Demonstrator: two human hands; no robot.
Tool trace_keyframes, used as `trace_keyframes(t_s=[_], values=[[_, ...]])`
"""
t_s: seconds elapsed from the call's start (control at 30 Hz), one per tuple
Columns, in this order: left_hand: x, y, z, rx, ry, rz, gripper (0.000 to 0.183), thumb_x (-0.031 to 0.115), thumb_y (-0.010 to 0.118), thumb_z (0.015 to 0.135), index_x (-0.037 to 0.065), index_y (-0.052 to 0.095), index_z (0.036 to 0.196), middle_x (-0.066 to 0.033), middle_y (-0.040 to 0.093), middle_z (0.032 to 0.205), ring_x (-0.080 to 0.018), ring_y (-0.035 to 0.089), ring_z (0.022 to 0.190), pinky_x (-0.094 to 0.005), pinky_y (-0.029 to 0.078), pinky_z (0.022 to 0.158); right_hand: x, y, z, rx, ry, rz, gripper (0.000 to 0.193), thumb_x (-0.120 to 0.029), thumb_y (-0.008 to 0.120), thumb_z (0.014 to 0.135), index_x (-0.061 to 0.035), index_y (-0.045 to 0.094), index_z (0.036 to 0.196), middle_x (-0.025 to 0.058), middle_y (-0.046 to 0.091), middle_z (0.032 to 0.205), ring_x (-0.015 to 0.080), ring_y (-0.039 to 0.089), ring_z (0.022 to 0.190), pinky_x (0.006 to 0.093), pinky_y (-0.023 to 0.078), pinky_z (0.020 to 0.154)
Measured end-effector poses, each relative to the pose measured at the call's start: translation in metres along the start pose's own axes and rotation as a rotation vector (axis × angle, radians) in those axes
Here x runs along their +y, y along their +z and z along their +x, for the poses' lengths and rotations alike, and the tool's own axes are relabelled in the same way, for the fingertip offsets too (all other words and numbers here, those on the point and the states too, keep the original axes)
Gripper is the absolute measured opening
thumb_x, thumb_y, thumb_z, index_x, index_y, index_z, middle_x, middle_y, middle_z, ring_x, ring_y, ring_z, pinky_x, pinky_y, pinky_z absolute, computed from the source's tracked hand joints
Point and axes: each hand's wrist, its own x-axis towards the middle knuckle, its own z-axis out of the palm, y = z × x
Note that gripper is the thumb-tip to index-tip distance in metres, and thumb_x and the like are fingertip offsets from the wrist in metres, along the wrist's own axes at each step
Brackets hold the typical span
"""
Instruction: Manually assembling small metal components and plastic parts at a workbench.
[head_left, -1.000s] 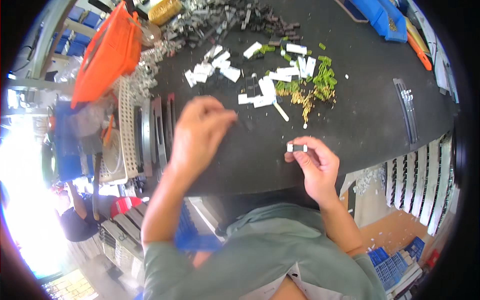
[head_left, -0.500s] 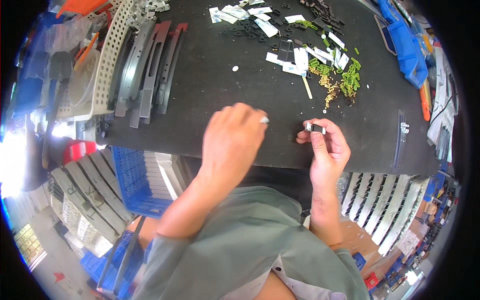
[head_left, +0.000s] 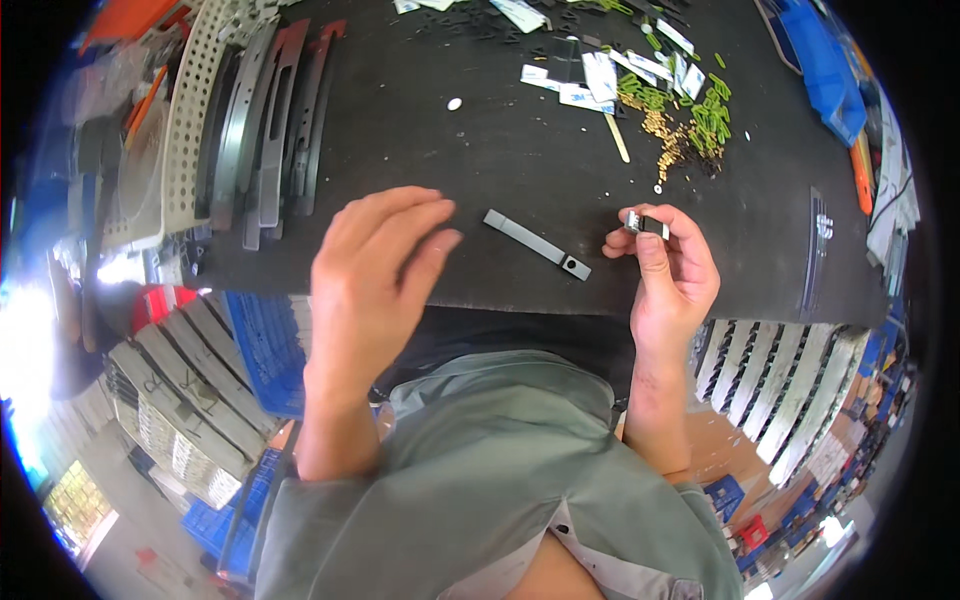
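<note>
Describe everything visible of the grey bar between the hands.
The grey bar is slim, straight and dull, perhaps metal or plastic. A line crosses it near its far-left end; a dark round spot marks the near-right end. It lies slantwise on the black table, clear of the left hand and right hand.

The flat bar [head_left: 535, 243] is grey with a black spot near one end; the small block [head_left: 652, 226] is black with white and silvery ends. The tabletop [head_left: 400, 150] is black, the loops [head_left: 711, 120] bright green, the pellets [head_left: 656, 125] gold, the paper strips [head_left: 599, 76] white with blue marks, the shirt [head_left: 460, 480] grey-green.
</note>
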Motion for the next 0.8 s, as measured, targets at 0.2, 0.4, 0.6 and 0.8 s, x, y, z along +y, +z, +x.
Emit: trace_keyframes(t_s=[0.2,0.4,0.6,0.8], values=[[0.037,0.045,0.004,-0.069,0.312,-0.114,0.044,0.013,0.083,0.068,0.003,0.072,0.109,-0.0084,0.067,0.105,-0.0323,0.063,0.099,-0.0442,0.049,0.094,-0.002,0.001,-0.004,0.026,-0.013,-0.089,0.02,-0.001,0.064,0.099,0.0072,0.065,0.118,0.0161,0.073,0.105,0.0207,0.072,0.086,0.0359,0.063,0.079],[0.021,0.068,0.013,-0.021,0.408,-0.165,0.04,0.012,0.084,0.067,0.004,0.073,0.104,-0.0058,0.07,0.099,-0.0258,0.066,0.09,-0.0405,0.051,0.084,0.001,0.007,-0.005,0.036,0.062,-0.006,0.022,0.002,0.063,0.099,0.0078,0.064,0.12,0.0153,0.073,0.105,0.0203,0.073,0.088,0.0335,0.061,0.081],[0.036,0.083,0.027,0.127,0.437,-0.219,0.037,0.008,0.084,0.069,0.003,0.075,0.104,-0.0073,0.075,0.1,-0.0245,0.069,0.084,-0.0363,0.049,0.076,-0.003,0.004,-0.005,0.053,0.016,-0.15,0.022,0.004,0.067,0.096,0.0063,0.068,0.118,0.0076,0.073,0.098,0.0109,0.07,0.082,0.0226,0.056,0.076],[0.042,0.087,0.027,0.129,0.411,-0.157,0.037,0.007,0.083,0.071,0.002,0.075,0.107,-0.0085,0.075,0.104,-0.0248,0.069,0.085,-0.0372,0.049,0.078,-0.004,0.003,-0.005,0.015,0.053,-0.109,0.024,0.007,0.068,0.094,0.0061,0.069,0.118,0.0028,0.07,0.092,0.0075,0.067,0.082,0.0193,0.051,0.07]])
